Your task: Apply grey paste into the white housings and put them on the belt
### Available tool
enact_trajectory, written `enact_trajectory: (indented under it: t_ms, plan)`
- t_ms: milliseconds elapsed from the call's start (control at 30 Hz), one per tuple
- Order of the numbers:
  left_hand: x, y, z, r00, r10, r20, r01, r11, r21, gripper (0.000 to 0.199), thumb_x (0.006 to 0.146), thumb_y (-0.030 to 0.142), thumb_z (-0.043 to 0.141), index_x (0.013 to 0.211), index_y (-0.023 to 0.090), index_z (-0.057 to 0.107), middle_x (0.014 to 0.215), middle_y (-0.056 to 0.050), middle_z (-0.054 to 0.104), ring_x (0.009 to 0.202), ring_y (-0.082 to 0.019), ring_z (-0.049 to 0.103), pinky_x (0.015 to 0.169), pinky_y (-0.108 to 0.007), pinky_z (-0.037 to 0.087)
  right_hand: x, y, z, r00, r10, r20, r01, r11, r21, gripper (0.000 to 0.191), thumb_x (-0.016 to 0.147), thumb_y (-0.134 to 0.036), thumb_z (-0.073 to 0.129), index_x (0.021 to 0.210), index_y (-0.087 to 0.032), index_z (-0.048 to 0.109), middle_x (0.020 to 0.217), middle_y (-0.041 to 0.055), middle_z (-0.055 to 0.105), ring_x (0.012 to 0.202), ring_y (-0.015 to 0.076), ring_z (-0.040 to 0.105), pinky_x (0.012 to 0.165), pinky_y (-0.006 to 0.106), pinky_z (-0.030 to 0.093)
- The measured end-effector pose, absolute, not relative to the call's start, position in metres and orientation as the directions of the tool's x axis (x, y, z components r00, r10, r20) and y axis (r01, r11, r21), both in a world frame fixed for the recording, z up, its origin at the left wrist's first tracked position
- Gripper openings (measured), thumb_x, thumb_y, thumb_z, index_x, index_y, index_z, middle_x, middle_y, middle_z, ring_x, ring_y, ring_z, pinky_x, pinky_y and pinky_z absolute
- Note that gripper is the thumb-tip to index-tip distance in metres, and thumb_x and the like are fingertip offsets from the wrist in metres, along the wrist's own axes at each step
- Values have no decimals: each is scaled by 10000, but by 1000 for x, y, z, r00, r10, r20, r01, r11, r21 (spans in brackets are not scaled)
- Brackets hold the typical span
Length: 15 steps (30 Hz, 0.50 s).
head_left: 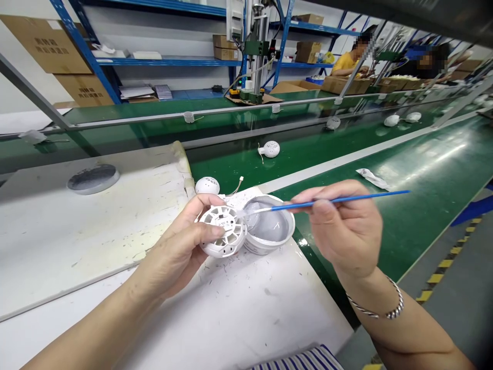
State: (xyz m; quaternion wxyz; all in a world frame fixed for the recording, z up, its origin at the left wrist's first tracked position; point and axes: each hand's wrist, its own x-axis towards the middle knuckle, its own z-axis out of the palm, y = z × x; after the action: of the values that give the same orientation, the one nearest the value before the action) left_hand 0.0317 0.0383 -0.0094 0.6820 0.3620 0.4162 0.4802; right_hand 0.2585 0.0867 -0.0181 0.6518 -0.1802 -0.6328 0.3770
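Observation:
My left hand grips a round white plastic housing with spoke-like openings, its thumb lying across the front face. Between the fingers of my right hand is a thin blue paintbrush, held nearly level. Its pale tip reaches the right edge of the housing; whether it touches is hard to tell. Just behind and below the tip stands a white tub of grey paste. Another white round housing, with a wire and connector, rests behind my left hand.
A round lid with grey residue lies on the white board at left. Farther back, a white housing sits on the green belt. A crumpled white wrapper lies at right. Two people work near cardboard boxes.

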Motion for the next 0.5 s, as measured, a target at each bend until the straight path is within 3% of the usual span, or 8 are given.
enact_trajectory:
  t_ms: [100,167,233,300,367,500]
  plan:
    - [34,35,-9,207,957,-202,-335,263,905,266,795,159,666,1015,283,582,885,15,633,701,-102,578,615,-186,480,266,89,-15,7,529,849,-98,845,-526,185,912,-120,605,1025,-250,673,915,-4,747,821,156,733,725,307,636]
    - [37,31,-8,217,958,-187,-309,249,918,282,788,165,676,1020,287,572,903,11,637,701,-106,567,614,-190,462,267,86,-14,-146,323,935,104,945,-310,225,896,-116,614,1052,-263,682,966,13,748,877,173,731,773,328,620]
    - [41,25,-7,209,959,-189,-261,241,935,298,776,206,700,1028,288,563,908,-1,634,716,-122,554,624,-203,446,265,80,-15,-391,162,906,261,963,-59,208,866,-135,652,1014,-270,705,992,18,750,948,180,720,836,327,591]
    - [44,20,-5,194,957,-214,-207,253,945,327,765,262,722,1045,293,555,900,-10,624,725,-137,535,634,-222,434,259,75,-16,-529,69,846,323,938,125,181,827,-145,691,931,-289,726,965,-11,753,990,169,703,875,313,557]
    - [44,17,-5,196,950,-242,-178,277,944,345,764,304,727,1058,302,546,885,-14,610,718,-145,514,631,-234,420,255,72,-18,-554,7,832,331,920,212,192,813,-140,688,874,-319,727,943,-48,751,1018,158,685,894,317,529]
    - [43,16,-7,239,946,-221,-183,267,946,363,772,310,732,1070,319,526,885,-8,599,722,-141,500,645,-236,418,253,72,-20,-556,-7,831,344,908,238,224,839,-141,624,860,-342,720,938,-70,747,1042,149,664,921,327,496]
